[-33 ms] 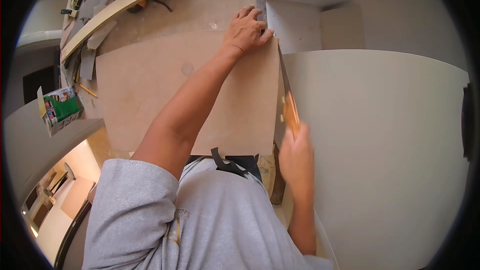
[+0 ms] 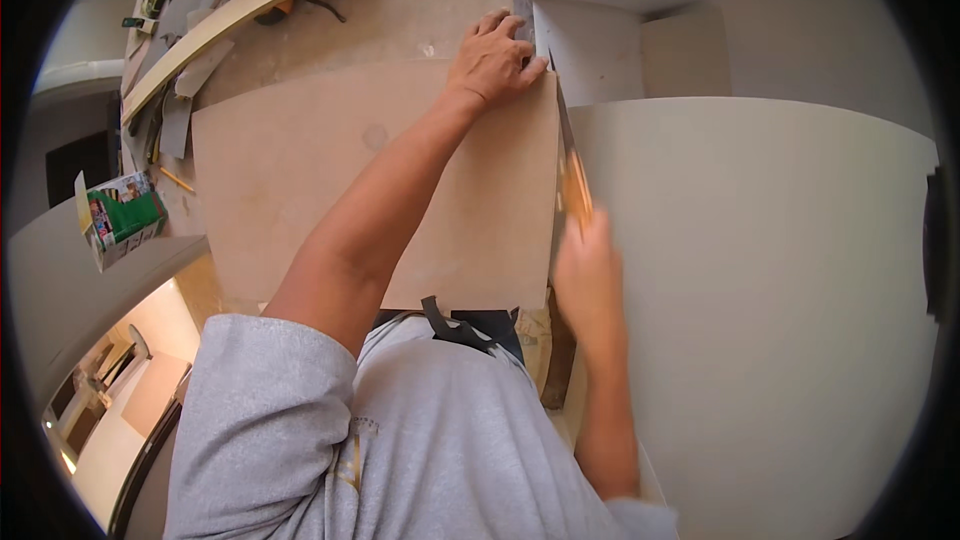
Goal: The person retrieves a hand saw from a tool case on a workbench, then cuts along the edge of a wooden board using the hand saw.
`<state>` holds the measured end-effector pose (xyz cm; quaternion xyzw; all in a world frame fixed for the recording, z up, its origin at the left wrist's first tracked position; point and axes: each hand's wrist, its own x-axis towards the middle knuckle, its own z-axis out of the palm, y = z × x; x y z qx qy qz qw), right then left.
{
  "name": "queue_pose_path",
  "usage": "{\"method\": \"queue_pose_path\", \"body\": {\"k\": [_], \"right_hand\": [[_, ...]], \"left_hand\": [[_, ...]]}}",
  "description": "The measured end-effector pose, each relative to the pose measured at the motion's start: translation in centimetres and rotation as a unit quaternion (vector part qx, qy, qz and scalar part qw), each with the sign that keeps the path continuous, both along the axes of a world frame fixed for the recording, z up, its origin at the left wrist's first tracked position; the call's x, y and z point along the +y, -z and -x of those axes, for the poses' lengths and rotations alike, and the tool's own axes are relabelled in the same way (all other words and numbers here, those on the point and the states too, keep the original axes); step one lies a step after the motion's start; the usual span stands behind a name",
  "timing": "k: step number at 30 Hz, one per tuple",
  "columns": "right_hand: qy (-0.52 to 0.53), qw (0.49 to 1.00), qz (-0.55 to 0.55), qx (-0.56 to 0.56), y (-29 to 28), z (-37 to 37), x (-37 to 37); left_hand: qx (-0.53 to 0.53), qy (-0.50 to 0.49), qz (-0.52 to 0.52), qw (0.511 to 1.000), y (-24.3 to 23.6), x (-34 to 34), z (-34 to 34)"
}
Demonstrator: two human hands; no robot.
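Note:
A wide pale wooden board (image 2: 300, 170) lies flat in front of me. My left hand (image 2: 495, 55) rests at its far right corner with fingers bent and apart, the fingertips beyond the board's far edge by a dark narrow strip (image 2: 521, 2). Along the board's right edge runs the thin blade (image 2: 567, 130) of a handsaw, whose orange-brown wooden handle (image 2: 577, 190) is blurred by motion. My right hand (image 2: 588, 275) is closed around that handle. Whether the teeth are in the wood cannot be made out.
A large pale panel (image 2: 760, 290) stands close on the right. At the far left lie a long curved-looking wooden strip (image 2: 240, 22), a pencil (image 2: 177, 179) and assorted tools. A green and white carton (image 2: 125, 220) sits at the left edge of the work surface.
My right hand and the saw have slid forward along the board's right edge, away from my body. My left hand and the board stay in place.

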<state>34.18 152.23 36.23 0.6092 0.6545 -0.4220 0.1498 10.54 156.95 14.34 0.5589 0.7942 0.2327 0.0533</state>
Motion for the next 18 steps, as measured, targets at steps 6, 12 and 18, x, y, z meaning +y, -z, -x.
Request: {"method": "queue_pose_path", "body": {"k": [6, 12, 18], "right_hand": [[-0.069, 0.987, -0.119, 0.077, 10.9, 3.5, 6.8], [-0.011, 0.999, -0.041, 0.032, -1.7, -4.2, -2.8], [-0.033, 0.996, -0.049, 0.066, 4.8, 1.5, 2.8]], "left_hand": [[0.009, 0.006, 0.003, 1.000, -0.8, 0.1, -0.1], [0.004, 0.005, 0.010, 1.000, -0.1, 0.1, -0.1], [-0.007, 0.000, -0.017, 1.000, -0.2, 0.1, -0.1]]}}
